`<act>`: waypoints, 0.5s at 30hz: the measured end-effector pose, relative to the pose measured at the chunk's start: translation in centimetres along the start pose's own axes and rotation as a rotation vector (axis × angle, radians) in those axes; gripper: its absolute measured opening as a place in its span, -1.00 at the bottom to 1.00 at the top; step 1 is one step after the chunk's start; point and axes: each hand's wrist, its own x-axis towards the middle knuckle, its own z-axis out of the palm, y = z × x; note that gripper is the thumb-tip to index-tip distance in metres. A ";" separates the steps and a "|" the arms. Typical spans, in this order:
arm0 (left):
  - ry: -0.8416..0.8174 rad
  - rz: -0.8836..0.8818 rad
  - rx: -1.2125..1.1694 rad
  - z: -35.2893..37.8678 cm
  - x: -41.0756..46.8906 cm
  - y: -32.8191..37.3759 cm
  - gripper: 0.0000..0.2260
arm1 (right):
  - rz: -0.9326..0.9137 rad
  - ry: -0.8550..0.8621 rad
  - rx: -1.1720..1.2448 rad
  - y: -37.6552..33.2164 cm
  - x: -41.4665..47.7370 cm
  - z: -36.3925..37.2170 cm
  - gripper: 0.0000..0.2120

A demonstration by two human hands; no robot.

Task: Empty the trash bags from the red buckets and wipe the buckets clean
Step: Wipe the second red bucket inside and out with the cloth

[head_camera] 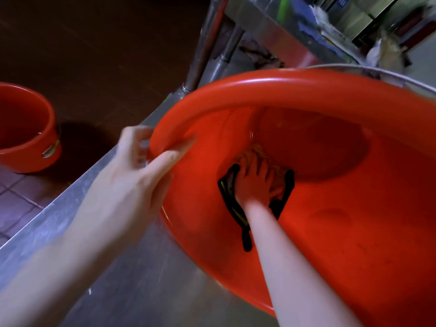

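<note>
A large red bucket lies tilted on its side on a steel table, its mouth facing me. My left hand grips the bucket's rim at its left edge, thumb inside, fingers curled over the outside. My right hand is deep inside the bucket and presses a yellowish cloth with a black border against the inner wall near the bottom, fingers spread. A second red bucket stands upright on the floor at the far left; I see no bag in it.
The table's left edge runs diagonally, with dark tiled floor beyond it. A steel rack with legs and a cluttered shelf stands behind the bucket. A metal handle arcs over the bucket's far rim.
</note>
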 end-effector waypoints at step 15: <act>-0.074 -0.267 -0.350 5.1 -4.1 3.2 -0.47 | 0.000 -0.015 -0.188 3.9 -2.9 -1.6 -0.45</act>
